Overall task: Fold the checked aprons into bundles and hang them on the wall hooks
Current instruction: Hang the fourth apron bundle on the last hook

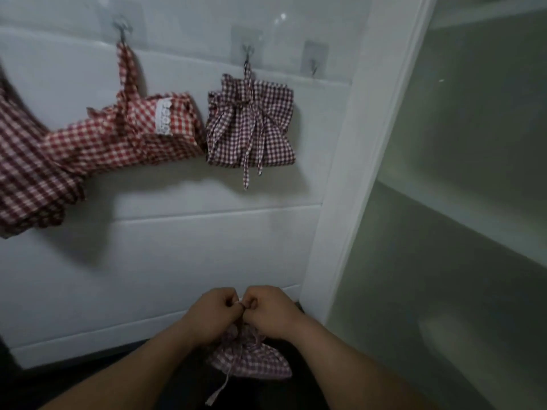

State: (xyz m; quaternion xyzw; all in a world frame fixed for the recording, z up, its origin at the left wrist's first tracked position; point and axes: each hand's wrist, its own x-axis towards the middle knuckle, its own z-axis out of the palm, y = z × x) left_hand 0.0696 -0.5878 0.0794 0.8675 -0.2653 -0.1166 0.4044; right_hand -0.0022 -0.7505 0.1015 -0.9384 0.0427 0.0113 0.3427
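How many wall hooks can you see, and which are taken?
3. The left hook holds the red apron, the middle hook holds the tied dark bundle, and the right hook is bare. More could lie beyond the frame's left edge.

Two bare forearms are showing in the lower part of the head view, uncovered from the bottom edge up to the wrists; no sleeve or cuff is reaching into the picture on either side; the left hand is showing a rounded back and knuckles, with no glove over it; a thin pale band, possibly a ring, is sitting at one of its fingers, though the blur is making it hard to tell; the right hand is likewise bare, with no watch or bracelet showing at its wrist.
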